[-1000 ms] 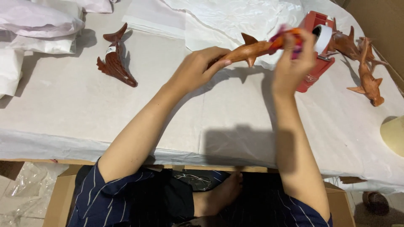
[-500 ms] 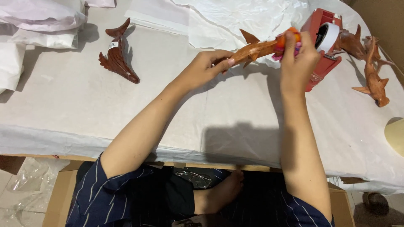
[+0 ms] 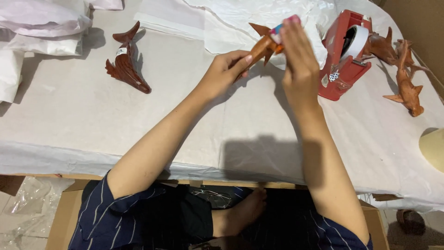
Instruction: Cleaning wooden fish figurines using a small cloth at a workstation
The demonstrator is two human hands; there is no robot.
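In the head view, our left hand (image 3: 225, 73) is closed around the tail end of an orange-brown wooden fish carving (image 3: 261, 46), lifting it clear of the paper-covered table (image 3: 69, 120). Our right hand (image 3: 298, 62) is pinched shut at the carving's far tip, fingers pressing a small pink and blue piece (image 3: 283, 27) against it; what that piece is we cannot tell.

Just right of our right hand stands a red tape dispenser (image 3: 340, 69), and past it lie two more wooden fish carvings (image 3: 402, 69), bare wood as far as we can see. Well to the left of our left hand rests a darker carved fish (image 3: 126, 69) with a small white label near its tail. Beyond both hands, sheets of white wrapping paper (image 3: 185, 18) lie crumpled, with white bags (image 3: 37, 28) far left.

We judge the work to be partly done: one carving seems labelled and set aside, one is in hand, and the two beside the dispenser look untouched.

Against the earlier frames, the carving has tilted more steeply, its tip raised higher. Our right hand has come away from the dispenser, which it overlapped before, and now stands apart from it. The darker fish and the pair on the right lie as they did.
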